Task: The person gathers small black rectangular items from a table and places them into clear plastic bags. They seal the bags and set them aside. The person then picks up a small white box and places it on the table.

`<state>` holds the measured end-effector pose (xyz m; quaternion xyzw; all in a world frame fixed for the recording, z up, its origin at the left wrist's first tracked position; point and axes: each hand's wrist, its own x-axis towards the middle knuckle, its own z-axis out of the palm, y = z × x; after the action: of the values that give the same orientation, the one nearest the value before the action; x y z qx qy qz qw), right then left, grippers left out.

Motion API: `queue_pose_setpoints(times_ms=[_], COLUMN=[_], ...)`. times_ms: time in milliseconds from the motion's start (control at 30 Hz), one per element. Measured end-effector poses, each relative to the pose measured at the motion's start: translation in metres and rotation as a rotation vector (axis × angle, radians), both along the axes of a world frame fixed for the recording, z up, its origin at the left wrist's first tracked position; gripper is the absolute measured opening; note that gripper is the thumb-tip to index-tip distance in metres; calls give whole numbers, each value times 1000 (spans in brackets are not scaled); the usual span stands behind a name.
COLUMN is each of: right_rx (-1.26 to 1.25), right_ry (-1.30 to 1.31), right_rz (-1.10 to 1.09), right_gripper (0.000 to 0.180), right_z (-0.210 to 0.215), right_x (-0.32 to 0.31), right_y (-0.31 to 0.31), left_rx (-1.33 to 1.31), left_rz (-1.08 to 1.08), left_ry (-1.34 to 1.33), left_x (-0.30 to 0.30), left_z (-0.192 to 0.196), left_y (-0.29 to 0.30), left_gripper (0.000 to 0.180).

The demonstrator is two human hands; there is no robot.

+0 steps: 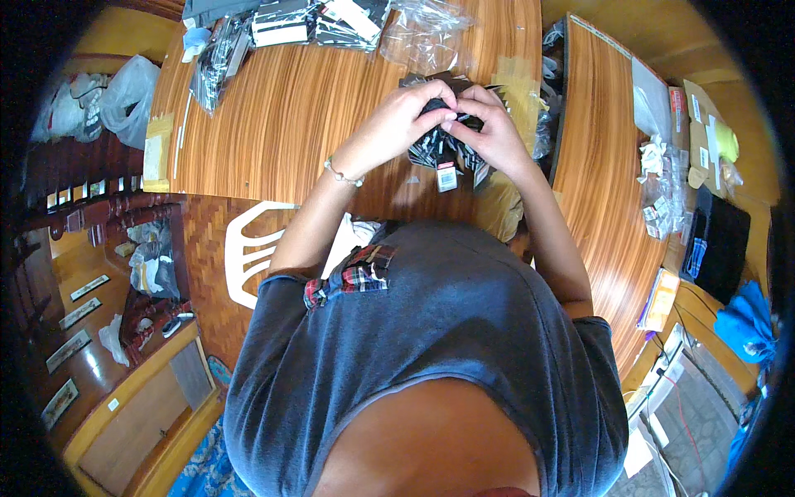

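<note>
At the near edge of the wooden table, my left hand [421,109] and my right hand [490,131] meet over a dense bunch of black hang tags [425,149]. Both hands are closed, thumbs and fingertips pinched together at the middle of the bunch. What lies right between the fingertips is too small to make out. One tag with a white and red label [447,177] hangs out toward me. More dark tags fan out behind my fingers.
Stacks of black-and-white tags [286,23], a clear plastic bag [426,37] and a filled clear bag [222,62] lie along the far side. A second table [598,108] stands right, past a gap. A white plastic chair [244,253] is at left.
</note>
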<state>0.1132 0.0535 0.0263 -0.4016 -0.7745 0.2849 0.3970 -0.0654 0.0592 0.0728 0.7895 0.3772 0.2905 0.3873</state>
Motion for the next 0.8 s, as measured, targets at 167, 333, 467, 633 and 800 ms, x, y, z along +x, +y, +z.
queue_pose_setpoints(times_ms=[167,333,467,633,800], right_rx=[-174,-191,-107,74,176], right_ry=[229,292,240,108,97], right_rz=[84,122,119,35,18], right_gripper=[22,19,17,19,23], right_z=[3,3,50,97,95], right_x=[-4,-3,0,12,8], right_y=[5,9,6,13,5], left_rx=[-77,119,103,-3,-41], left_rz=[-12,-68,-88,-303,-61], left_ry=[27,147,116,-131,-718], left_x=[4,11,8,-24,-43], left_z=[16,45,73,114,108], left_y=[10,18,22,29,46], left_gripper=[16,17,17,27,42])
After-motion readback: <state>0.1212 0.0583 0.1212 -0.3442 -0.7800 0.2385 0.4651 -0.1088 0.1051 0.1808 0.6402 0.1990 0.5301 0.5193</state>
